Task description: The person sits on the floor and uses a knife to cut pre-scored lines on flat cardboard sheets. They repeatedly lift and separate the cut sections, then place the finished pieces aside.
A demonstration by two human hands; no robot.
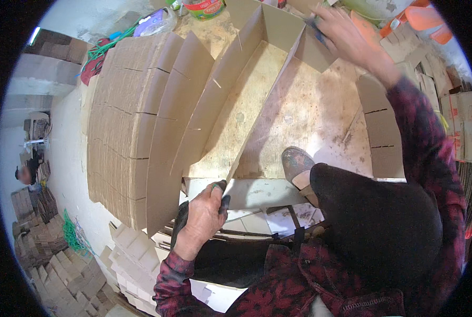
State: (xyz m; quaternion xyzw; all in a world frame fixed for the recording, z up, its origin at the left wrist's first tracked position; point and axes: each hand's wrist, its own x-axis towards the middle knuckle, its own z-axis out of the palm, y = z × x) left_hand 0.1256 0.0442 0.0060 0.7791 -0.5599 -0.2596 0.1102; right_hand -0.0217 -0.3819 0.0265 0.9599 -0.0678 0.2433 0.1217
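My left hand (201, 217) is closed on the near end of a long cardboard divider strip (270, 100), with dark coverings on some fingertips. The strip stands on edge and slants away to the far right. There it meets a short cardboard cross panel (312, 50). At that panel's upper edge, my right hand (347, 39), somewhat blurred, has its fingers bent onto the cardboard; its exact grip is partly hidden. Left of the strip stand another long cardboard strip (220, 79) and a curved loose sheet (180, 100). These lean beside a thick stack of slotted cardboard sheets (125, 121).
A worn wooden board (320, 116) lies under the cardboard, with a shoe (297, 165) at its near edge. One slotted cardboard piece (382, 127) stands at the right. Green cord (106, 47) and a jar (204, 8) are at the back. Cardboard piles (69, 280) lie lower left.
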